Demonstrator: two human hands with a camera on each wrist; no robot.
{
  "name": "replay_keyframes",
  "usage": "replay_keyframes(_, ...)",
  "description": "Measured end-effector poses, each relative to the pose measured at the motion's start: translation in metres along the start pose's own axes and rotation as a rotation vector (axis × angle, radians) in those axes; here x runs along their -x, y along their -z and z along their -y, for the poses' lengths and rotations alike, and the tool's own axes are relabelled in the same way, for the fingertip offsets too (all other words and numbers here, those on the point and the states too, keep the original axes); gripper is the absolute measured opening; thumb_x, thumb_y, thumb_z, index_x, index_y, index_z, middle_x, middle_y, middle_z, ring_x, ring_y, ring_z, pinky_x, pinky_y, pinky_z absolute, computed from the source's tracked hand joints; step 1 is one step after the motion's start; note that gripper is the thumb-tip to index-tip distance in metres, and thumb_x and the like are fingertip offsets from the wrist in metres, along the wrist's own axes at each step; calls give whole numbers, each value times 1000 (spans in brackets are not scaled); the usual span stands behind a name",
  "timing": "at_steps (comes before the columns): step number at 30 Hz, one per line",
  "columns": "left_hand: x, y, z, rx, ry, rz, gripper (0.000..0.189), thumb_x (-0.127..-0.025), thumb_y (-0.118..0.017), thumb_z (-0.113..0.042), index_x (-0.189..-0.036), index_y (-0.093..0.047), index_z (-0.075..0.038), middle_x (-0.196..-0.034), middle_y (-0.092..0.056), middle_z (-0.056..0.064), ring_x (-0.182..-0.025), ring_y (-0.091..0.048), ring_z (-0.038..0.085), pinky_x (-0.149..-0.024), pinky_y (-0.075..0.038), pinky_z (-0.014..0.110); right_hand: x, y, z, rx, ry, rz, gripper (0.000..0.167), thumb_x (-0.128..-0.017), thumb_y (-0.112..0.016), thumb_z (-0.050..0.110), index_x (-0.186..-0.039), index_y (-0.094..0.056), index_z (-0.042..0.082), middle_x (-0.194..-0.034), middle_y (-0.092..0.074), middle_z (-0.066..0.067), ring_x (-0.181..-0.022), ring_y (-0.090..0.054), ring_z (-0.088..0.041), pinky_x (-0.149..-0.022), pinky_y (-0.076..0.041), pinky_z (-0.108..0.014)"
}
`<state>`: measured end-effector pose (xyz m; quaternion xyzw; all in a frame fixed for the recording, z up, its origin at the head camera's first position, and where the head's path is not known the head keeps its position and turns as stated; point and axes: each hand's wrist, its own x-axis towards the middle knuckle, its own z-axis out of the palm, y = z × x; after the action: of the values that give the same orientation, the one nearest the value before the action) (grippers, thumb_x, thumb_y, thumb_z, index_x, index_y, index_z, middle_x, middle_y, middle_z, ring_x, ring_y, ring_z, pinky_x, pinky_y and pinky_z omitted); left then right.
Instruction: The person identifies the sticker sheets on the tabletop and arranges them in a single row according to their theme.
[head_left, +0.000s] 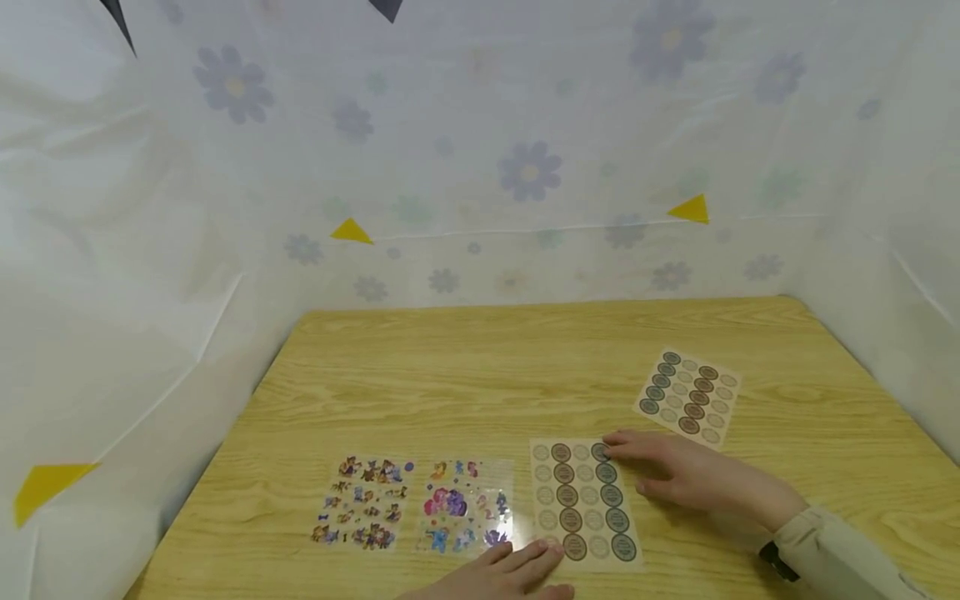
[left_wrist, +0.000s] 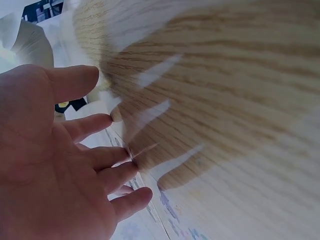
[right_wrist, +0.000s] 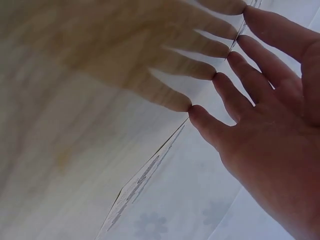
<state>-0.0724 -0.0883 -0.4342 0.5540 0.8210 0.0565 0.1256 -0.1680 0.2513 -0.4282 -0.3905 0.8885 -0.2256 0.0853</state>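
A sheet of round stickers (head_left: 590, 505), in columns of pale, brown and dark circles, lies flat near the table's front. My left hand (head_left: 517, 573) rests with extended fingers at its lower left corner, beside the pony sticker sheet (head_left: 467, 508). In the left wrist view the left hand (left_wrist: 75, 165) has its fingertips down at the surface. My right hand (head_left: 693, 477) touches the round-sticker sheet's upper right corner with its fingertips. Spread fingers of the right hand (right_wrist: 270, 110) meet the table in the right wrist view. Neither hand grips anything.
Farther left lies a sheet of cartoon dog stickers (head_left: 362, 504). A second, smaller-looking round-sticker sheet (head_left: 690, 396) lies tilted beyond the right hand. The wooden table (head_left: 465, 375) is enclosed by white flowered curtains (head_left: 450, 167) carrying yellow triangles (head_left: 352, 232).
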Motion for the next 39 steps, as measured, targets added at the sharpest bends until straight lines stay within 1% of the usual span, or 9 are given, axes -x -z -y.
replay_keyframes(3,0,-1,0,-4,0,3,58,-104,-37,-48,-155,-29,-22,-159,-27,8,-144,-28,19,-104,-40,35,0,-1,0,-2,-4,1,48,-93,-67,16,-140,-56,16,-146,-49,-6,-133,-45,-34,-103,-37,-54)
replay_keyframes(8,0,-3,-3,82,23,-17,59,-105,-34,-49,-156,-29,-21,-160,-25,8,-144,-25,18,-104,-41,38,0,-2,1,-20,-25,2,51,-93,-67,16,-142,-54,18,-146,-49,-5,-132,-45,-34,-104,-36,-54)
replay_keyframes(15,-3,1,-2,29,-7,-77,58,-105,-34,-49,-154,-31,-20,-159,-27,10,-143,-28,23,-103,-42,37,1,-1,3,-48,-56,-1,52,-94,-67,19,-144,-52,17,-148,-48,-5,-132,-45,-34,-104,-36,-54)
replay_keyframes(19,-10,7,0,71,-7,-68,57,-104,-37,-49,-153,-35,-19,-159,-28,8,-143,-28,23,-105,-40,36,2,0,5,-71,-70,-16,51,-96,-65,24,-144,-51,15,-148,-47,-5,-132,-45,-34,-104,-36,-54)
replay_keyframes(23,-18,15,4,96,4,-63,56,-104,-38,-50,-151,-39,-18,-159,-29,5,-144,-25,18,-107,-37,34,2,1,7,-108,-96,-80,51,-96,-65,28,-143,-52,12,-147,-49,-6,-132,-46,-34,-104,-36,-54)
replay_keyframes(28,-32,31,9,56,-2,-77,50,-106,-42,-39,-150,-40,-16,-157,-33,2,-145,-24,15,-110,-33,33,2,3,1,-67,-117,-149,48,-95,-66,23,-139,-55,9,-141,-55,-6,-127,-51,-32,-102,-39,-53)
replay_keyframes(30,-37,40,10,31,16,-111,47,-106,-44,-34,-149,-42,-15,-156,-35,1,-144,-26,15,-111,-32,33,3,5,-2,-57,-134,-175,45,-95,-67,22,-138,-57,11,-137,-58,-4,-125,-53,-31,-100,-41,-52)
replay_keyframes(34,-51,58,16,18,76,-197,44,-105,-47,-29,-147,-46,-15,-152,-41,2,-141,-33,16,-112,-31,32,6,13,-6,-103,-181,-223,41,-96,-66,19,-136,-59,12,-133,-61,-4,-119,-57,-34,-95,-47,-52)
replay_keyframes(39,-70,72,28,107,98,-263,40,-104,-50,-29,-142,-51,-16,-143,-50,-2,-121,-52,7,-102,-41,25,7,21,-15,-99,-205,-280,34,-99,-61,18,-132,-62,11,-128,-64,-6,-110,-63,-30,-89,-51,-47)
